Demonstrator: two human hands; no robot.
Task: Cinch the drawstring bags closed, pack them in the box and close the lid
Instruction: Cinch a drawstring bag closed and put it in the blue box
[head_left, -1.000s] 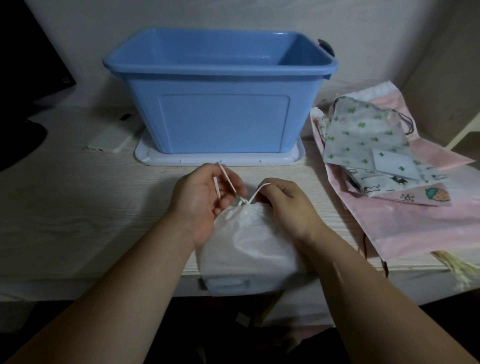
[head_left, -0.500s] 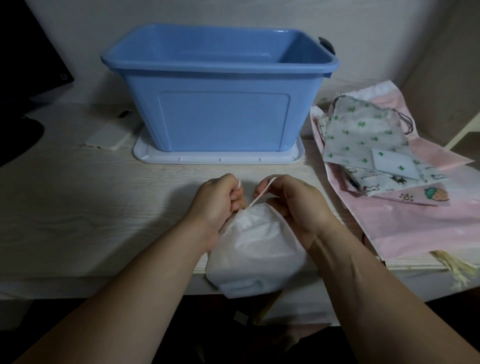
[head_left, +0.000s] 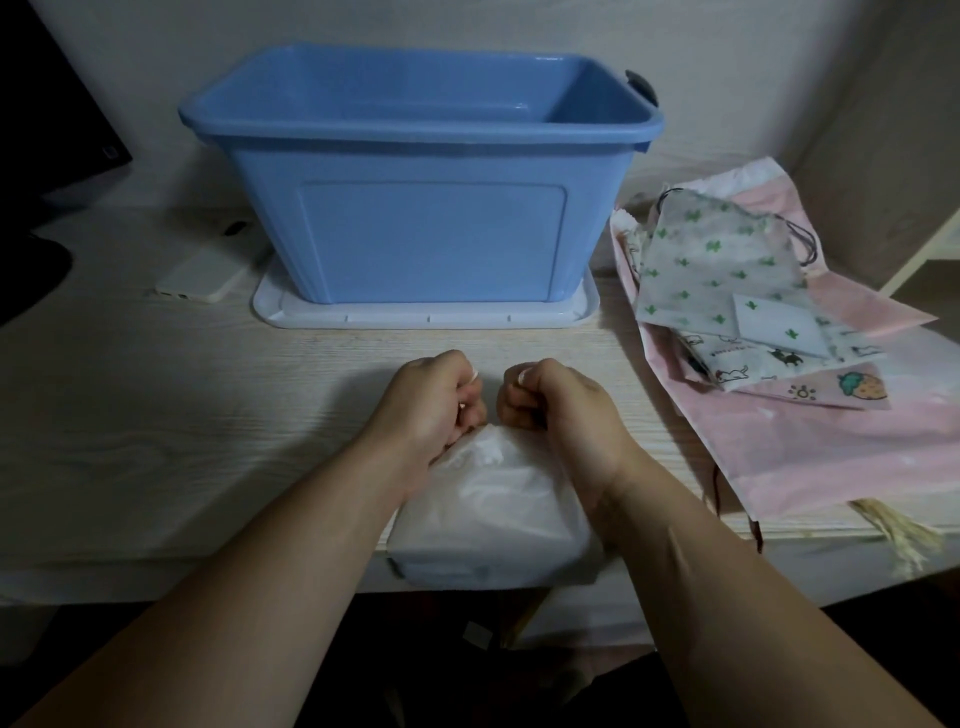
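A stuffed white drawstring bag is held at the near edge of the wooden desk, directly in front of the blue plastic box, with its lower end hanging past the desk edge. Its gathered neck is pinched between the left hand and the right hand, both curled into tight fists just above the puckered opening, well short of the box; a short white strand is seen at each fist, so the cords are judged to be gripped, though the cord itself is mostly hidden inside the fingers. The box is open and appears empty, and it stands on its white lid, so the lid cannot be fitted until the box is lifted off it. To the right of the box, a cactus-print bag, an animal-print bag and a large pink bag are piled flat and uncinched. Several risks are judged from here: if the cords are pulled unevenly, the neck may gather lopsidedly and stay partly open; if too much force is applied, the thin fabric channel could be torn; and if the grip is released carelessly, the overhanging bag could slide off the desk edge. A white phone left of the box could be knocked when the box is shifted off the lid.
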